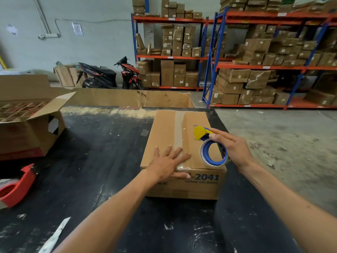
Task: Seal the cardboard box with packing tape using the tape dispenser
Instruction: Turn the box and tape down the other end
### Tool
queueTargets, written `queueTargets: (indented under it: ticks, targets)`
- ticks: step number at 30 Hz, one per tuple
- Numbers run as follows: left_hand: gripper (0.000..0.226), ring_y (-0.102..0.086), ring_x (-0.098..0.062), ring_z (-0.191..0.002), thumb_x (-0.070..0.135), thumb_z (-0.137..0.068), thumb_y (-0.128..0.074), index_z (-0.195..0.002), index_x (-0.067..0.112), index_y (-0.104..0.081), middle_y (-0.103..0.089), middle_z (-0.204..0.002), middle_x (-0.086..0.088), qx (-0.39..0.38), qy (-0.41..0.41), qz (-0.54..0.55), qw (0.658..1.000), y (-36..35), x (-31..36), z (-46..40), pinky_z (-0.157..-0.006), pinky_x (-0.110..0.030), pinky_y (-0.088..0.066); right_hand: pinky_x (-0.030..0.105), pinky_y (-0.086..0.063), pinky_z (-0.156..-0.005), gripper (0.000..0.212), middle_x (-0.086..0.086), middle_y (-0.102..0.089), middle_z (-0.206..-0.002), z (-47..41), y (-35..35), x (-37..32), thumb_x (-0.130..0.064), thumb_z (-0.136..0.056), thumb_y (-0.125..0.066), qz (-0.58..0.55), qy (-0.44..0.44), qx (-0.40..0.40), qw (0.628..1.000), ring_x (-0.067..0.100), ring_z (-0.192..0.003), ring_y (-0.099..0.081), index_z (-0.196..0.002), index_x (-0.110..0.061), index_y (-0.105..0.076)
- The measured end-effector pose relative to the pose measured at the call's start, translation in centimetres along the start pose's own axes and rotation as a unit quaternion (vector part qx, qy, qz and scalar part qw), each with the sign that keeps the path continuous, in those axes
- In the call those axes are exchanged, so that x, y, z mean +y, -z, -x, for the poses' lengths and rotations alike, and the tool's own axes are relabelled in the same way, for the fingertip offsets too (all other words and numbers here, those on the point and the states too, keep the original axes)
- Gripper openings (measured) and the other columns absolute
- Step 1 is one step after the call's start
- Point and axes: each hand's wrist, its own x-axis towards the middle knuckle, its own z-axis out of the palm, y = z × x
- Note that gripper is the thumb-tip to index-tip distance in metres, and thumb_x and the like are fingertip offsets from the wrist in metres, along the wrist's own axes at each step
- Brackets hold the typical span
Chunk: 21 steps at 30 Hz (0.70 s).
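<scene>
Cardboard box (182,157) sat closed on the black table (102,161), a strip of clear tape (179,132) running along its top seam. The left hand (168,164) pressed flat, fingers spread, on the near end of that strip. The right hand (232,146) gripped the blue-and-yellow tape dispenser (211,148) over the box's right side.

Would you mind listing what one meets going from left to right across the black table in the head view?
Red tape dispenser → open cardboard box → left hand, pressing flat on the sealed cardboard box → blue and yellow tape dispenser → right hand gripping it.
</scene>
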Motion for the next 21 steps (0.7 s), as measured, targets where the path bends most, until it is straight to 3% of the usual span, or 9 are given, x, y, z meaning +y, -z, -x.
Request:
queueTargets:
  ticks: [2, 4, 7, 10, 14, 17, 20, 21]
  targets:
    - [0.086, -0.003, -0.037, -0.151, 0.083, -0.083, -0.025, -0.155, 0.043, 0.002, -0.002, -0.167, 0.002, -0.002, 0.032, 0.003, 0.999, 0.2, 0.6, -0.1, -0.110, -0.074, -0.008, 0.045, -0.053, -0.077, 0.031, -0.004, -0.079, -0.098, 0.3, -0.3, 0.1, -0.038, -0.080, -0.079, 0.003, 0.002, -0.006, 1.000, 0.029, -0.086, -0.065, -0.111, -0.033, -0.078]
    - [0.086, -0.004, -0.039, -0.150, 0.082, -0.083, -0.024, -0.155, 0.041, 0.001, -0.004, -0.166, 0.001, -0.001, 0.053, 0.001, 0.999, 0.3, 0.9, -0.3, -0.108, -0.075, -0.009, 0.038, -0.050, -0.075, 0.031, -0.009, -0.079, -0.094, 0.5, -0.4, 0.1, -0.037, -0.081, -0.079, 0.009, 0.002, -0.009, 1.000, 0.018, -0.083, -0.063, -0.112, -0.033, -0.078]
    - [0.088, -0.005, -0.040, -0.150, 0.082, -0.083, -0.024, -0.156, 0.040, 0.001, -0.004, -0.166, 0.001, -0.005, 0.053, -0.010, 0.999, 0.3, 0.3, -0.3, -0.108, -0.076, -0.011, 0.036, -0.046, -0.065, 0.032, -0.015, -0.072, -0.077, 0.8, -0.4, 0.2, -0.038, -0.082, -0.078, 0.026, 0.000, -0.034, 0.999, 0.017, -0.070, -0.054, -0.114, -0.037, -0.075]
    - [0.088, -0.004, -0.040, -0.150, 0.082, -0.083, -0.025, -0.156, 0.040, 0.002, -0.003, -0.167, 0.001, -0.008, 0.047, -0.008, 0.999, 0.3, -0.1, -0.1, -0.108, -0.076, -0.011, 0.036, -0.046, -0.068, 0.032, -0.013, -0.069, -0.078, 1.2, -0.1, 0.2, -0.039, -0.086, -0.074, 0.032, -0.003, -0.073, 0.997, 0.018, -0.072, -0.050, -0.118, -0.042, -0.072]
    - [0.088, -0.003, -0.040, -0.150, 0.081, -0.084, -0.028, -0.156, 0.040, 0.001, -0.002, -0.167, 0.001, -0.019, 0.040, 0.002, 0.999, 0.6, -0.2, -0.1, -0.108, -0.076, -0.010, 0.033, -0.046, -0.074, 0.029, -0.006, -0.070, -0.100, 1.8, -0.1, -0.1, -0.037, -0.093, -0.065, 0.079, -0.012, -0.114, 0.990, 0.014, -0.083, -0.054, -0.121, -0.046, -0.067]
    - [0.089, -0.002, -0.038, -0.150, 0.082, -0.083, -0.028, -0.156, 0.041, 0.002, -0.002, -0.167, 0.002, -0.016, 0.037, -0.001, 0.999, 0.7, -0.4, 0.1, -0.109, -0.075, -0.009, 0.028, -0.041, -0.071, 0.026, -0.010, -0.066, -0.093, 2.3, -0.5, -0.4, -0.032, -0.095, -0.062, 0.089, -0.005, -0.111, 0.990, 0.007, -0.081, -0.055, -0.119, -0.039, -0.069]
    - [0.095, 0.002, -0.035, -0.151, 0.085, -0.080, -0.034, -0.156, 0.040, 0.001, 0.000, -0.167, 0.001, -0.014, 0.027, 0.040, 0.999, 0.6, -0.7, 0.4, -0.115, -0.067, 0.001, 0.019, -0.042, -0.069, 0.025, -0.016, -0.070, -0.093, 3.1, -0.9, -0.6, -0.031, -0.092, -0.068, 0.091, 0.020, -0.101, 0.990, -0.007, -0.073, -0.061, -0.116, -0.037, -0.072]
    - [0.097, 0.002, -0.032, -0.152, 0.083, -0.081, -0.040, -0.157, 0.037, -0.003, -0.003, -0.167, 0.000, -0.010, 0.021, 0.093, 0.995, 1.1, -0.9, 0.8, -0.118, -0.061, 0.005, 0.018, -0.045, -0.072, 0.026, -0.017, -0.072, -0.098, 3.3, -0.9, -0.7, -0.035, -0.089, -0.072, 0.092, 0.031, -0.107, 0.989, -0.008, -0.079, -0.065, -0.115, -0.040, -0.073]
